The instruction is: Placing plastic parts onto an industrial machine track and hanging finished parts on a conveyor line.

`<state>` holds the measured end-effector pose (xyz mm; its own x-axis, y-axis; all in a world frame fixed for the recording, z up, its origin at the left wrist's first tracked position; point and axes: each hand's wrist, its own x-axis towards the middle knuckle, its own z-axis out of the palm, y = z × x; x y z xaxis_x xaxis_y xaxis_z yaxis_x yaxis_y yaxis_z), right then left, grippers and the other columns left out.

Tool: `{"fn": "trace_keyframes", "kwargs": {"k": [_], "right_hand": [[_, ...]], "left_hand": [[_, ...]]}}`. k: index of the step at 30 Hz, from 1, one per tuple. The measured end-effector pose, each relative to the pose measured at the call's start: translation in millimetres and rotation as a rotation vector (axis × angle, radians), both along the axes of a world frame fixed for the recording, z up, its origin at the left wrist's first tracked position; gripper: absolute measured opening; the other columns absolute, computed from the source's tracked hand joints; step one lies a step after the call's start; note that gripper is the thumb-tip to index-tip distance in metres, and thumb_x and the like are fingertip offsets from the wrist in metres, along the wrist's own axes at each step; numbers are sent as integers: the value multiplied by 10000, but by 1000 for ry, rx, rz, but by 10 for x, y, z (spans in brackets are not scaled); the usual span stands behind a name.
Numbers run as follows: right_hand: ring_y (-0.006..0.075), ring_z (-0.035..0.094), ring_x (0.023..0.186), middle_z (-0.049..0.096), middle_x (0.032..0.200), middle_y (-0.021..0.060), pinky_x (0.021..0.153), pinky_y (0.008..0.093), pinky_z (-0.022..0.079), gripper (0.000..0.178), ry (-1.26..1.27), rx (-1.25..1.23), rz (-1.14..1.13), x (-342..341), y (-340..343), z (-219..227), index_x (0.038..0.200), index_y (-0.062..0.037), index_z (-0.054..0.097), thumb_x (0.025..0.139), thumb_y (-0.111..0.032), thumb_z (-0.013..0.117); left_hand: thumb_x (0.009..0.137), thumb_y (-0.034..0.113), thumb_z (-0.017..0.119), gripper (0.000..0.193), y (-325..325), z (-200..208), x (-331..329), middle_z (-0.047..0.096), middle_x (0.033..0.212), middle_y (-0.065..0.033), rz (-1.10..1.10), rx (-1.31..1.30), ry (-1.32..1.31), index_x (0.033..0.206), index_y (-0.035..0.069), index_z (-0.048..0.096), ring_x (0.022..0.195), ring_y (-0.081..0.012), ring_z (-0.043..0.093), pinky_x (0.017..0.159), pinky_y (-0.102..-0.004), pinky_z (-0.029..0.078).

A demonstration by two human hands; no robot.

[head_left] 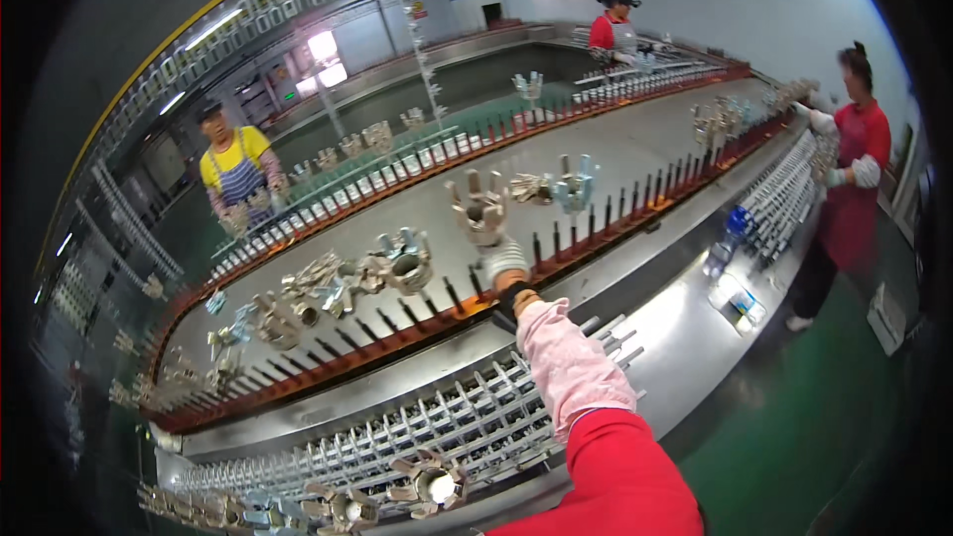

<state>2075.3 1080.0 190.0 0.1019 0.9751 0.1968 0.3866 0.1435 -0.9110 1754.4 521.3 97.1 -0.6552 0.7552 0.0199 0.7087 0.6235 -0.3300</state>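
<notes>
**One gloved hand lifts a metal part over the pin conveyor**

Nearest the lower edge, a few pronged metal parts (429,482) lie on a long rack of white pegs (437,427) that runs along the front of a steel bench (685,337). A red sleeve with a pink cuff reaches up from the bottom right, over this rack. The right hand (504,260), in a white glove, is closed around the base of a crown-shaped metal part (480,206) and holds it upright, prongs up, just above the orange rail of dark upright pins (417,323). The left hand is out of view.

Beyond the rail lies the pale grey middle of the conveyor table (635,144), a long oval ringed by the pin rail. More metal parts (397,263) sit in a loose heap to the left of the hand, and another cluster (561,189) rests just to its right. The stretch of table past these is bare.

On the right, a bottle (728,238) stands on the bench, and a person in red (854,179) works at the rail's far bend. A green floor (794,437) runs alongside the bench. Across the table a person in yellow (236,174) stands at the far rail, and another in red (613,30) stands at the far end. Grey walls and strip lights close the room.
</notes>
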Motion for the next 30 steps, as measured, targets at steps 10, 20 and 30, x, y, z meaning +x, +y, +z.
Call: {"fn": "trace_keyframes", "kwargs": {"k": [10, 20, 30], "right_hand": [[104, 599, 685, 660, 853, 74, 592, 245, 481, 248, 464, -1, 511, 786, -1753, 837, 1045, -19, 619, 889, -201, 557], [142, 620, 572, 649, 878, 83, 447, 235, 511, 291, 91, -76, 315, 1203, -3143, -310, 1109, -9, 548, 885, -195, 569], [217, 631, 613, 644, 781, 101, 520, 324, 508, 244, -642, 59, 416, 1110, -3291, -1004, 1013, -44, 597, 868, -221, 513]], "left_hand": [[763, 307, 626, 409, 151, 219, 272, 521, 1156, -191, 182, 216, -116, 1078, 60, 540, 1069, -355, 491, 931, -465, 364], [727, 241, 640, 482, 64, 298, 133, 488, 1233, -142, -412, 359, 16, 1158, 72, 505, 1195, -373, 384, 1007, -530, 258], [729, 318, 635, 327, 251, 172, -250, 573, 1037, -112, -503, 264, -109, 995, 131, 593, 1042, -323, 485, 910, -496, 344]]}}
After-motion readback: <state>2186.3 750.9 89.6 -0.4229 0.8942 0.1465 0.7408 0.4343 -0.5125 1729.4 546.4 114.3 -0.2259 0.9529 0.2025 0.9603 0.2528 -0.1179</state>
